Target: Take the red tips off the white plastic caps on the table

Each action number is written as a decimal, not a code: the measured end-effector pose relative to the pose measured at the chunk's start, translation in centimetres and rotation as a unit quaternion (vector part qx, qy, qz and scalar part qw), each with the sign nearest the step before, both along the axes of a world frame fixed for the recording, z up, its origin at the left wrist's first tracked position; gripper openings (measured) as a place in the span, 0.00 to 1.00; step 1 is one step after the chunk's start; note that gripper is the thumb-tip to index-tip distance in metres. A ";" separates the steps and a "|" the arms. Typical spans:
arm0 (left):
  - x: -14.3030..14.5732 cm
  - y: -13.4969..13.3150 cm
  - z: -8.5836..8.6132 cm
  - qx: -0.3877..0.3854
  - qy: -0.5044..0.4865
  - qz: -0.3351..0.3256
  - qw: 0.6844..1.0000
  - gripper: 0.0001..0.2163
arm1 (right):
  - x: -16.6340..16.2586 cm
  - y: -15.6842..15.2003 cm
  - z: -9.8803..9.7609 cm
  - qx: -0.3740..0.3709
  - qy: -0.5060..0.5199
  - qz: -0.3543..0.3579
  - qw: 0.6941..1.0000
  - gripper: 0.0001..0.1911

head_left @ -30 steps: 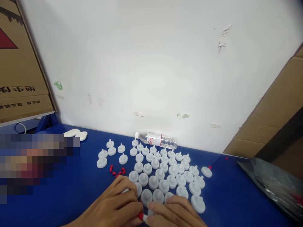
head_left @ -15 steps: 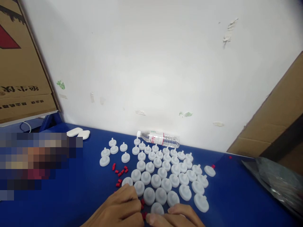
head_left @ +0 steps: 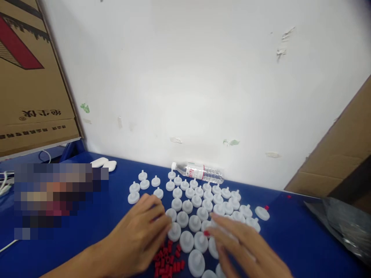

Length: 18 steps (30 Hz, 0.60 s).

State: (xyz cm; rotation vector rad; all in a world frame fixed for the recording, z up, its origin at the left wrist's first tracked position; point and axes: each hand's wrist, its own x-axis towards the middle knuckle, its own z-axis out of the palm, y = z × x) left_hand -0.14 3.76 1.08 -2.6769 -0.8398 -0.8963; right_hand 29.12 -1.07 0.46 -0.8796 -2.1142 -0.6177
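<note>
My left hand (head_left: 142,231) is over the near left of the white discs, its fingers curled together. Anything inside that grip is hidden. Below its fingertips lies a heap of small red caps (head_left: 166,260). My right hand (head_left: 246,247), slightly blurred, hovers over the right side of the discs. A single red cap (head_left: 206,233) shows at its fingertips. Translucent white round discs (head_left: 187,241), each with a short spout pointing up, stand in a broad cluster between and beyond both hands. One tilted disc (head_left: 262,213) at the right has a red cap on its spout.
A clear plastic bottle (head_left: 199,172) lies along the white wall (head_left: 185,77) behind the discs. Cardboard boxes flank the blue table (head_left: 95,208). A grey plastic bag (head_left: 339,224) is at the right, two white oval items (head_left: 104,163) at the back left. A blurred-out patch covers the left.
Both hands have lifted from the near edge, the left moving left and up, the right moving right and up with a red cap. The red heap is now uncovered. The view has shifted slightly.
</note>
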 end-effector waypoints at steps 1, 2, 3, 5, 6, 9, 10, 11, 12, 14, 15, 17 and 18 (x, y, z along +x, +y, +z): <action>-0.6 0.8 -0.2 0.015 0.000 0.032 0.999 0.14 | 1.1 0.4 0.1 -0.003 0.013 -0.027 1.000 0.15; -1.2 1.6 -0.3 0.018 0.005 0.059 0.998 0.14 | 2.1 0.8 0.3 -0.003 0.037 -0.054 0.998 0.13; -1.8 2.4 -0.4 0.025 0.007 0.087 0.996 0.14 | 3.2 1.1 0.5 -0.006 0.062 -0.077 0.995 0.10; -3.0 3.8 -0.6 0.035 0.017 0.121 0.992 0.15 | 5.0 1.7 0.9 -0.016 0.105 -0.127 0.986 0.09; -3.5 4.4 -0.7 0.036 0.024 0.133 0.990 0.16 | 5.9 2.0 1.1 -0.023 0.119 -0.156 0.980 0.11; -4.6 5.6 -1.0 0.038 0.051 0.165 0.984 0.17 | 8.0 2.8 1.5 -0.045 0.133 -0.236 0.962 0.21; -4.8 5.9 -1.1 0.038 0.061 0.178 0.981 0.18 | 8.5 3.0 1.5 -0.053 0.134 -0.255 0.956 0.23; -5.0 6.0 -1.3 0.037 0.071 0.191 0.978 0.18 | 9.0 3.2 1.5 -0.064 0.135 -0.270 0.951 0.25; -5.2 6.1 -1.4 0.036 0.080 0.204 0.975 0.18 | 9.4 3.4 1.4 -0.077 0.136 -0.283 0.946 0.25; -5.4 6.1 -1.6 0.031 0.098 0.223 0.969 0.18 | 9.9 3.7 1.1 -0.107 0.136 -0.308 0.936 0.24; -5.5 6.0 -1.7 0.028 0.104 0.230 0.967 0.18 | 10.2 3.9 0.8 -0.123 0.133 -0.316 0.932 0.24; -5.6 6.0 -1.9 0.024 0.112 0.242 0.964 0.18 | 10.5 4.1 0.3 -0.147 0.124 -0.318 0.928 0.22; -5.6 6.0 -2.0 0.022 0.114 0.245 0.962 0.18 | 10.6 4.3 0.1 -0.155 0.121 -0.316 0.928 0.21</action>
